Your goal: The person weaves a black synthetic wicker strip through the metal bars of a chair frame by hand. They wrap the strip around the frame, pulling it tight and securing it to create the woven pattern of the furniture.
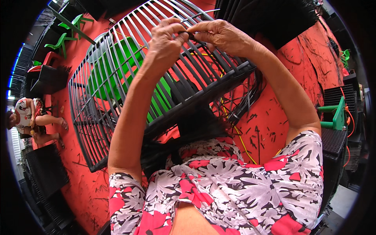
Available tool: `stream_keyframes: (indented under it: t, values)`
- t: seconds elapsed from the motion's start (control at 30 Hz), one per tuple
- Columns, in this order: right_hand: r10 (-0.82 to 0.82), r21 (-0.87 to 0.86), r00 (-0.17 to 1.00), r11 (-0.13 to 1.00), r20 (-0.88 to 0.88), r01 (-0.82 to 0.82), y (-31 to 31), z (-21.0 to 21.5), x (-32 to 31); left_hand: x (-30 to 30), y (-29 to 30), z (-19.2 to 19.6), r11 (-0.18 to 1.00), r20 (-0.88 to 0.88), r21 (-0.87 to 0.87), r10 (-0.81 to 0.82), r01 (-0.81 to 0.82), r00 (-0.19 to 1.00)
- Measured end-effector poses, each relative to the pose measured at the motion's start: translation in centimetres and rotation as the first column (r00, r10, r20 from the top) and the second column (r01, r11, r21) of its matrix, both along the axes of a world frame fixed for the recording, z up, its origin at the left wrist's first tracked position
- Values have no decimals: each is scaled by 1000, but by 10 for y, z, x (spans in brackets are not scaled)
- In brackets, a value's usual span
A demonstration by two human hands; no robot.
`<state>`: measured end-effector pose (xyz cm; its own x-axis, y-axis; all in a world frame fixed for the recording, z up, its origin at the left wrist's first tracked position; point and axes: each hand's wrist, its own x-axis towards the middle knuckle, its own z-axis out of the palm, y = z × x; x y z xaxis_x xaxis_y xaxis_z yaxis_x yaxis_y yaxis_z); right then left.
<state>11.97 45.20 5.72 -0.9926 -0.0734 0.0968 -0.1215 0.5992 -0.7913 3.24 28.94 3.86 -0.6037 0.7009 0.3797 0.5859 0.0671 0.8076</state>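
Observation:
A large curved frame of dark parallel bars (84,129) leans up in front of me. My left hand (166,41) and my right hand (225,37) meet at its upper part, fingertips almost touching. Between them they pinch a short bit of dark strip (191,35), closed from both sides. Whether the strip is wound around a bar, I cannot tell. Loose black strands (172,147) hang below the frame's thick lower rail (188,102), close to my lap.
Through the bars shows a bright green plastic thing (103,78). Black scraps litter the red floor (270,121), where a yellow cord (244,147) runs. A person (33,117) sits at the left, near green chairs (60,44). At the right stands a green metal fixture (333,117).

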Motion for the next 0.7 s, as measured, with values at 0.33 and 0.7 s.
stream_keyframes:
  t: [0.33, 0.7]
  values:
    - [-262, 0, 932, 963, 250, 271, -21, 18, 7, -1, -16, -46, 949, -91, -279, 123, -144, 988]
    - [-355, 335, 803, 919, 478, 207, -20, 3, -16, 16, 0, -50, 813, -291, -476, 214, -335, 933]
